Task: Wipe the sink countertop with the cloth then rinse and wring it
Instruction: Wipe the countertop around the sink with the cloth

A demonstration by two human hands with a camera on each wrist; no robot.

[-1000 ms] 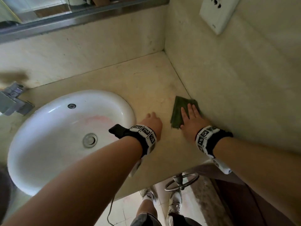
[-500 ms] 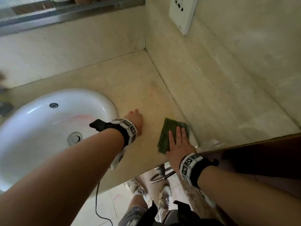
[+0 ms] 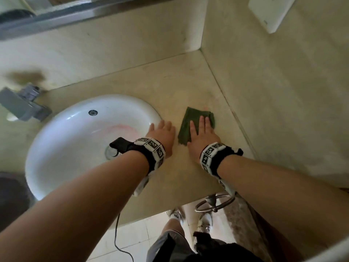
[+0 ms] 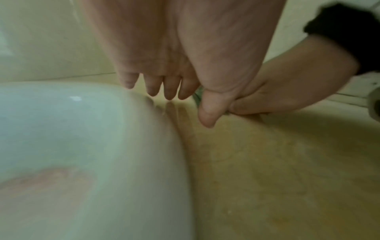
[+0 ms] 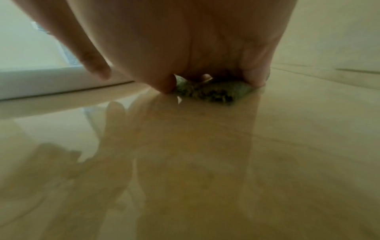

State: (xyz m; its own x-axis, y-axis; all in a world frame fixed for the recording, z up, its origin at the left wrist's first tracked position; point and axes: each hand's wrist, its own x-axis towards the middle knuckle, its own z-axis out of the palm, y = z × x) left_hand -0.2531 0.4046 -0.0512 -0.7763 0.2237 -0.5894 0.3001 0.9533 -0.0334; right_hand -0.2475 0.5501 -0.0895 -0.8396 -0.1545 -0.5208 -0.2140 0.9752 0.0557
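A folded dark green cloth point(image 3: 188, 125) lies on the beige stone countertop point(image 3: 181, 87), right of the white oval sink point(image 3: 75, 133). My right hand point(image 3: 202, 133) lies flat on the cloth with straight fingers, pressing it down. In the right wrist view the cloth point(image 5: 207, 91) shows bunched under the palm and fingers point(image 5: 257, 76). My left hand point(image 3: 162, 133) rests open on the countertop at the sink's right rim, close beside the cloth. The left wrist view shows its fingers point(image 4: 156, 84) straight, tips just above the counter, holding nothing.
A grey faucet point(image 3: 20, 103) stands at the far left behind the sink. The side wall point(image 3: 283, 91) runs close along the cloth's right, with a white wall box point(image 3: 270, 12) high up. The counter's front edge point(image 3: 170, 207) is near my wrists; a metal stool ring point(image 3: 215, 203) is below.
My right hand slid the cloth back from the front edge toward the middle of the counter, nearer the left hand. The left hand stayed by the sink rim.
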